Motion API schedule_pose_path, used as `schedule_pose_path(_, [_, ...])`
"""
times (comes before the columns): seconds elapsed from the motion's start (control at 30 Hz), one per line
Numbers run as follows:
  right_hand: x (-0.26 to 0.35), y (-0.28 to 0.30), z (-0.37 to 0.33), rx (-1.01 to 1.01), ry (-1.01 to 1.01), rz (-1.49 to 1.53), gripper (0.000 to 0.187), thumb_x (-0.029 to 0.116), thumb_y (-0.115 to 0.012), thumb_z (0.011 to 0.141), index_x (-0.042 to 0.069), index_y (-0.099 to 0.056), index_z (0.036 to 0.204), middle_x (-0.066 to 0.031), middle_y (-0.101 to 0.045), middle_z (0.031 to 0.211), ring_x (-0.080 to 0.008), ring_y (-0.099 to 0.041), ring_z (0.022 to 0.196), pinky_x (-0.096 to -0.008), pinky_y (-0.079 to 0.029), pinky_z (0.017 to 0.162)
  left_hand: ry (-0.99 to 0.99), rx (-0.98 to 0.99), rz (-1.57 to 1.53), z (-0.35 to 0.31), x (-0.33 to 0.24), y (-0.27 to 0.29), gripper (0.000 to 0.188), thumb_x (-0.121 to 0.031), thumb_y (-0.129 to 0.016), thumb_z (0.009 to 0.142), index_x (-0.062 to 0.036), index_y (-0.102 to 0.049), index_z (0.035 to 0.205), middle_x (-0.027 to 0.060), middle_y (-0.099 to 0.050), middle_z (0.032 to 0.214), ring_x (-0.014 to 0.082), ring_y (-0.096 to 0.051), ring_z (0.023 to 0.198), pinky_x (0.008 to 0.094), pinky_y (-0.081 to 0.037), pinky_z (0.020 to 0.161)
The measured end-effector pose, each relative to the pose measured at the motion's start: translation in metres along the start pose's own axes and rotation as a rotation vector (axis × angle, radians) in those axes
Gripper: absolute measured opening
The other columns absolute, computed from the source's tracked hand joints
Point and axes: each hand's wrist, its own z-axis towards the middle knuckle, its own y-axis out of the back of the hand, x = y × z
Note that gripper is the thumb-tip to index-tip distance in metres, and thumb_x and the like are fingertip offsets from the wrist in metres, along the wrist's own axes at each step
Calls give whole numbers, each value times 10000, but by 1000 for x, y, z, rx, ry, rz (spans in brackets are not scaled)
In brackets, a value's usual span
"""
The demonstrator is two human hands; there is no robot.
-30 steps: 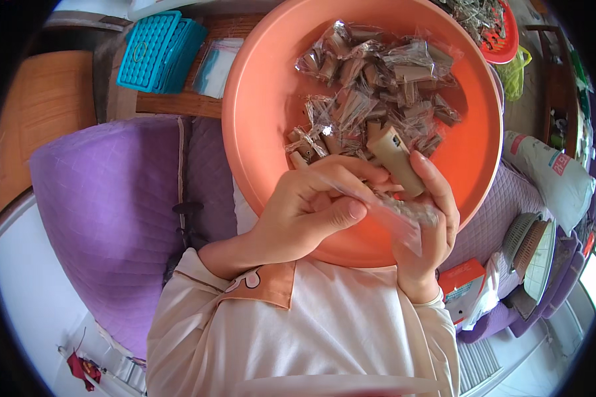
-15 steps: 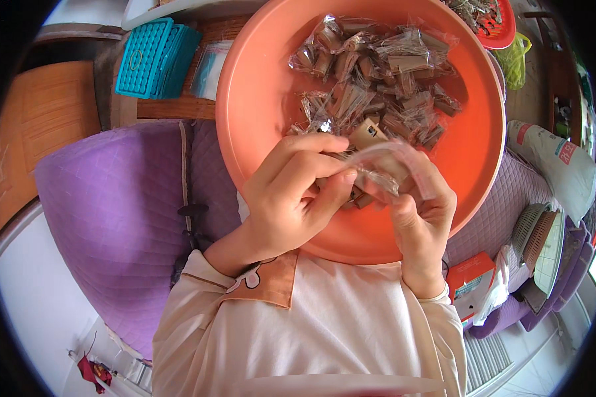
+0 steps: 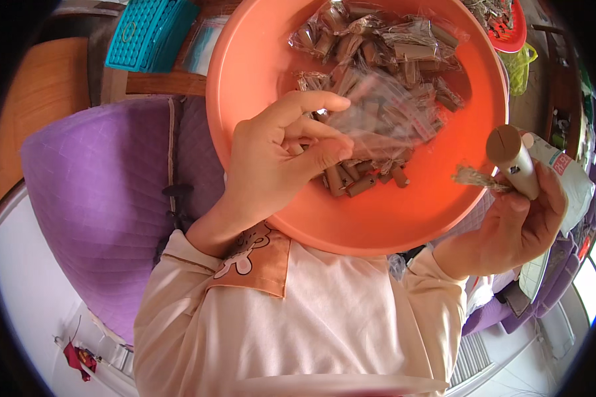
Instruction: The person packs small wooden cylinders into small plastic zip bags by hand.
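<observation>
A clear zip bag (image 3: 384,116) with a pinkish strip hangs from the fingertips of my left hand (image 3: 278,152), thumb and fingers pinched at its edge. Out past the basin's right rim, my right hand (image 3: 520,221) grips a light brown cylinder (image 3: 513,162) with a slit in its darker end and a small dark mark on its side. A small tuft of dried stems (image 3: 473,177) sticks out from the same fingers. Beneath both hands, the big orange basin (image 3: 351,228) holds several plastic-wrapped brown pieces (image 3: 414,53) and loose small brown cylinders (image 3: 361,185).
Stacked teal trays (image 3: 149,33) stand at the upper left beside flat clear bags (image 3: 208,43). A red basket (image 3: 510,30) of dried stems and a green plastic bag (image 3: 520,69) sit at the upper right. Purple quilted seating (image 3: 99,198) lies left; a white sack (image 3: 573,178) lies right.
My right hand has moved from beside my left hand out to the right, now with the cylinder and stems in view. The clear bag stays at my left hand, spread flatter over the basin.
</observation>
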Motion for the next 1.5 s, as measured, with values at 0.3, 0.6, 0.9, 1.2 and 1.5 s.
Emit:
schedule_pose_path(0.3, [-19,-23,-1,251,391,-267,288,18,-675,695,-26,-565,957,-205,-581,851,-226,-597,703,-251,-482,589,11,27,61,-4,-3,7,354,-24,-646,732,14,-507,1055,92,-638,775,101,-600,654,189,-449,558])
schedule_pose_path(0.6, [-12,-33,0,440,196,-348,240,39,-682,668,-17,-606,889,-138,-611,829,-198,-601,707,-255,-483,614,-123,48,225,-1,5,3,312,-49,-637,736,-17,-529,1027,95,-640,785,142,-633,640,221,-494,552])
schedule_pose_path(0.9, [-8,-42,5,671,-114,-340,239,-40,-645,646,-4,-609,880,-102,-599,819,-187,-594,695,-246,-472,615,15,126,72,1,0,-1,432,21,-630,724,52,-476,1127,104,-591,971,148,-588,866,255,-471,773])
schedule_pose_path(1.2, [-17,-47,0,768,-320,-241,261,-2,-667,646,23,-611,899,-79,-590,813,-188,-580,718,-270,-470,597,58,212,227,2,-9,0,403,15,-640,723,58,-494,1096,116,-585,1004,155,-578,891,255,-474,774])
schedule_pose_path(1.5, [-36,-48,6,971,101,-271,550,432,-640,706,-33,-556,989,-187,-341,1247,-247,-384,1139,-394,-316,931,83,-9,-118,3,-6,0,381,4,-600,753,11,-478,1113,91,-617,916,111,-594,810,220,-496,681])
